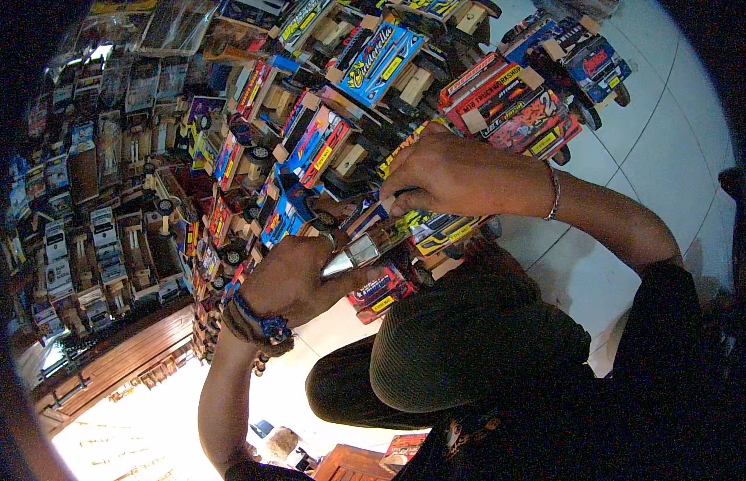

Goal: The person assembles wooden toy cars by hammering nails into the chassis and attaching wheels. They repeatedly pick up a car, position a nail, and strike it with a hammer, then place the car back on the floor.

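My left hand is closed around a shiny silver metal piece, flat-sided and tapering; its kind is unclear. To its right, my right hand is bent over with thumb and fingers pinched together. What those fingertips hold, if anything, is hidden. Just below them is a toy truck with a yellow and black tail panel. Under my left fingers sits a red and blue toy truck. Beyond my hands, a blue-panelled wooden toy truck and several others stand packed close together.
Red-panelled toy trucks stand at the right of the group on the pale tiled floor. More wooden toy vehicles fill the left side in rows, beside a brown wooden ledge. My dark-trousered knee is close below my hands.
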Demonstrator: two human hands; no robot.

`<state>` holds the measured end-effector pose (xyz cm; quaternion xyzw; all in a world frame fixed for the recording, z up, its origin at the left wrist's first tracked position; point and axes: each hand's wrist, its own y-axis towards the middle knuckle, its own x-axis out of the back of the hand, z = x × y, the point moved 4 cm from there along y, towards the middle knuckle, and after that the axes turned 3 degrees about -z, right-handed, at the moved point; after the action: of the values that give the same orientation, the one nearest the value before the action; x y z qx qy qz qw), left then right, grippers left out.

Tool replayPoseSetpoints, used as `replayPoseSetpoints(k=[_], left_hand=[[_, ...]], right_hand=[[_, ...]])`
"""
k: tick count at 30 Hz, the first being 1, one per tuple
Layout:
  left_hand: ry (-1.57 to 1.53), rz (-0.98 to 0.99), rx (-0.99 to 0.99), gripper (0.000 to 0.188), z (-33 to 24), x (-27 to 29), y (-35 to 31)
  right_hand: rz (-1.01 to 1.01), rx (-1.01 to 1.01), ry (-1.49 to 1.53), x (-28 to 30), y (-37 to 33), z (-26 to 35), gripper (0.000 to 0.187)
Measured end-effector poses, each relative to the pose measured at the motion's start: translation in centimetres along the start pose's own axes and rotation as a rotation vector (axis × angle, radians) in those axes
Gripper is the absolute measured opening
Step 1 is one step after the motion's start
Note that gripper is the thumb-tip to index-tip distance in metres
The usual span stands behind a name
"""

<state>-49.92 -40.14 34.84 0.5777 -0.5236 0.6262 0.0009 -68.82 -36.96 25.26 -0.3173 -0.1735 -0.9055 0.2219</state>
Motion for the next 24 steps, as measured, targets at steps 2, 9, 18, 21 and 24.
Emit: replayPoseSetpoints(k=[2, 9, 18, 21, 24], left_hand=[[-0.008, 0.088, 0.083, 0.056, 0.1, -0.1, 0.2], [-0.068, 0.051, 0.048, 0.056, -0.8, 0.5, 0.7], [-0.030, 0.026, -0.003, 0.057, -1.2, 0.7, 1.1], [0.005, 0.074, 0.045, 0.057, -1.1, 0.7, 1.3], [0.026, 0.152, 0.111, 0.058, -0.8, 0.6, 1.3]], right_hand=[[-0.012, -0.003, 0.005, -0.2, 0.0, -0.2, 0.027], [-0.084, 0.040, 0.035, -0.3, 0.0, -0.7, 0.029], [-0.055, 0.011, 0.087, -0.5, 0.3, -1.1, 0.028], [-0.060, 0.059, 0.033, -0.6, 0.3, -1.1, 0.027], [-0.107, 0.120, -0.005, -0.5, 0.1, -0.9, 0.027]])
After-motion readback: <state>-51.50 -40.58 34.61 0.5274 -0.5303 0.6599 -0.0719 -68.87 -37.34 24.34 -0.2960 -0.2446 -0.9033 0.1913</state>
